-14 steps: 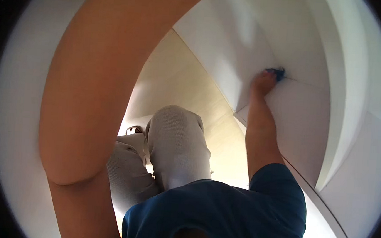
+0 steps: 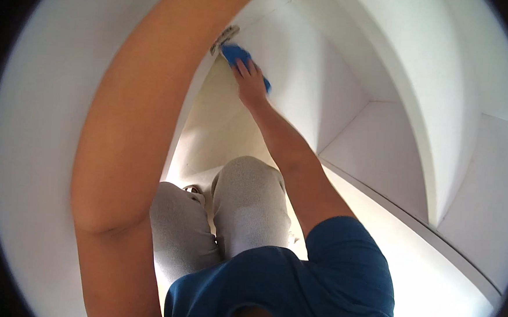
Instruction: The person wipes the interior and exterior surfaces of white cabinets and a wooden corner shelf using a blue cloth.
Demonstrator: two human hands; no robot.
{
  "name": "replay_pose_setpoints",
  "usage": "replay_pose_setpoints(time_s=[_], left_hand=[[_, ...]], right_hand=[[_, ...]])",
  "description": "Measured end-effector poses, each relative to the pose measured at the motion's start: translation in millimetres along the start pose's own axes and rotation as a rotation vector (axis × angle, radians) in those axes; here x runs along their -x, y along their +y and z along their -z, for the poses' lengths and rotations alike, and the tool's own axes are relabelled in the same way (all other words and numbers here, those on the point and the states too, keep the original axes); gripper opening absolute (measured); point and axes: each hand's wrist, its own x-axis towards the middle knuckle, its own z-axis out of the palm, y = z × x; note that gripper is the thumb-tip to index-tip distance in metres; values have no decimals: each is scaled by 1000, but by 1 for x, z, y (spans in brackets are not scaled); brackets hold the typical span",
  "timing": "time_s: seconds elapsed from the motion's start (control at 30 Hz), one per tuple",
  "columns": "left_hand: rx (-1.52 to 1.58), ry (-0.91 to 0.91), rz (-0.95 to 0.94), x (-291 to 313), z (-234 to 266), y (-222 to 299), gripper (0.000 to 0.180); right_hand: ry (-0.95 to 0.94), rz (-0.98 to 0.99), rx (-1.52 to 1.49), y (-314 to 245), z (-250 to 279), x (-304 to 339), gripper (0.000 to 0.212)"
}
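Note:
A bunched blue cloth is in my right hand, its fingers laid over it and pressing it to the near edge of a white cabinet's inner panel. Just beyond the cloth, a metal hinge joins the cabinet, partly covered by my left forearm. That left arm is raised, bent at the elbow, and fills much of the left side. Its hand lies past the top edge, out of sight.
A white curved-looking cabinet edge runs down the right, with another compartment beyond it. Pale panel or door surface stands close on the left. My knees in grey trousers are below, over a light floor.
My right hand has moved with the blue cloth from the cabinet's back corner leftward and up to the front edge by the hinge. The view has shifted, and the left arm stays raised.

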Motion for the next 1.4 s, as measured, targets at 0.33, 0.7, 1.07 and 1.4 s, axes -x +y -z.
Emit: replay_pose_setpoints(time_s=[0.33, 0.7, 1.07, 1.4], left_hand=[[-48, -262, 210, -1, 28, 6, 66], [330, -407, 734, -92, 339, 227, 57], [-84, -876, 1391, -240, 543, 224, 71], [578, -797, 1176, -223, 391, 325, 102]], right_hand=[[-627, -884, -11, 11, 105, 224, 42], [-492, -690, -402, -104, 398, 71, 35], [-790, -630, -610, -129, 713, 196, 53], [-588, -915, -853, -129, 795, 258, 35]])
